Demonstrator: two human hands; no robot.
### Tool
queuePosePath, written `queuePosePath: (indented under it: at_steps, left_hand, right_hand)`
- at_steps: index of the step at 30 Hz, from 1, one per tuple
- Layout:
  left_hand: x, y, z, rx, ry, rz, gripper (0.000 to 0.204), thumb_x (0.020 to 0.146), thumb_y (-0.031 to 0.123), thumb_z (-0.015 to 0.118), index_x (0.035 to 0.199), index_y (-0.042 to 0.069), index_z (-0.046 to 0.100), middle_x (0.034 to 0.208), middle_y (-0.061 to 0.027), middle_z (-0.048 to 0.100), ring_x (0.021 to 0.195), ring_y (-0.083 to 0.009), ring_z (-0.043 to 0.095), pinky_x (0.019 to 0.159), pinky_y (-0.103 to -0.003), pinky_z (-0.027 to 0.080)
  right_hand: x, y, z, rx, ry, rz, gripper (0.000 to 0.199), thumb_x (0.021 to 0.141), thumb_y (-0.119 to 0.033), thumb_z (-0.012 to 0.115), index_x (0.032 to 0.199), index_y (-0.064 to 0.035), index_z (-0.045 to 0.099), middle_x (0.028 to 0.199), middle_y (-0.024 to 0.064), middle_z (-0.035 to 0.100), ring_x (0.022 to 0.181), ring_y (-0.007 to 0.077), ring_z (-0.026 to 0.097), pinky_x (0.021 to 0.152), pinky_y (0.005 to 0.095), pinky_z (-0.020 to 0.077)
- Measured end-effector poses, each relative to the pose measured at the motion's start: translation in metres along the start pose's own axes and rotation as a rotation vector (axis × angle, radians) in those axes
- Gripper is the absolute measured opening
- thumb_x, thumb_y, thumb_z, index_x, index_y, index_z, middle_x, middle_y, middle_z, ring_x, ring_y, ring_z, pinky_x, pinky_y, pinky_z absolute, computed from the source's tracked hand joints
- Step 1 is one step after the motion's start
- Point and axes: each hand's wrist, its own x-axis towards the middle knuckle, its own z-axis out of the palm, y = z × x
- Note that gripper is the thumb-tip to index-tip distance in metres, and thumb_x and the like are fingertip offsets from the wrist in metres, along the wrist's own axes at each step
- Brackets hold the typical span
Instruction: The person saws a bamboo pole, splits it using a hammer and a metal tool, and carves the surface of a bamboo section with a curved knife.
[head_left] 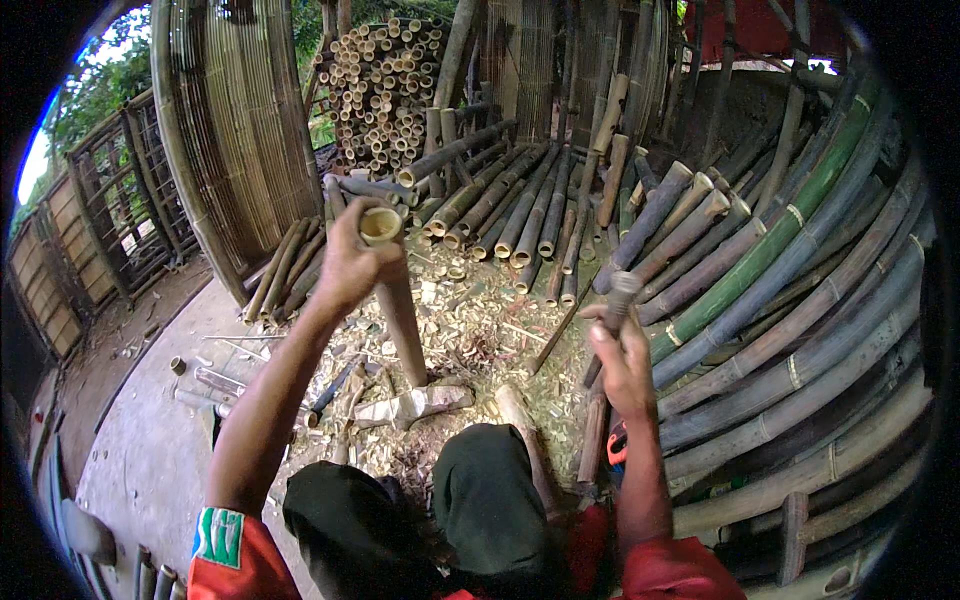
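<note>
My left hand (352, 262) is wrapped round the upper end of a bamboo tube (400, 325), whose open rim faces up toward me. The tube stands slightly tilted, its lower end beside a pale, chopped wood block (415, 406) on the ground. Over on the right, my right hand (625, 365) is raised and closed round a tool with a thick, round, grey-brown end (622, 292). What kind of tool it is I cannot make out, since my fingers hide the rest. The two hands are well apart.
Pale wood chips (470, 320) cover the ground. Cut bamboo tubes (510, 215) lie fanned out ahead, before a tall stack of tubes (385, 100). Long bamboo poles (800, 330) crowd the right side. An orange handle (617, 445) shows near my right forearm. A short log (525, 435) lies by my knee.
</note>
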Motion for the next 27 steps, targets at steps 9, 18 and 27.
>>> queuePosePath:
  at_steps: [9,18,27]
  left_hand:
    - [-0.079,0.035,0.048,-0.125,0.01,0.042,0.078,0.065,-0.001,0.069,0.136,0.003,0.036,0.116,-0.0126,0.056,0.111,-0.0211,0.057,0.1,-0.033,0.046]
    - [-0.094,0.034,0.039,-0.191,-0.05,0.041,0.083,0.066,-0.005,0.066,0.141,0.002,0.032,0.118,-0.0142,0.053,0.113,-0.0245,0.056,0.102,-0.036,0.046]
    - [-0.076,-0.01,0.024,0.298,0.65,0.533,0.059,0.088,0.009,0.068,0.139,-0.005,0.04,0.122,-0.0204,0.053,0.112,-0.0342,0.055,0.104,-0.042,0.041]
  right_hand:
    - [0.044,-0.095,-0.023,0.437,-0.109,-0.042,0.015,0.095,-0.008,0.065,0.108,-0.001,0.061,0.092,0.0078,0.065,0.076,0.0144,0.067,0.064,0.0299,0.0584]
    - [0.053,-0.141,0.039,0.501,-0.204,-0.209,0.017,0.095,-0.008,0.063,0.109,0.0013,0.06,0.095,0.011,0.066,0.075,0.0141,0.067,0.067,0.0282,0.0589]
    - [0.108,-0.176,0.182,-0.098,-0.618,-0.643,0.042,0.087,-0.034,0.074,0.103,0.0035,0.067,0.082,0.0184,0.07,0.079,0.0276,0.072,0.073,0.0415,0.0558]
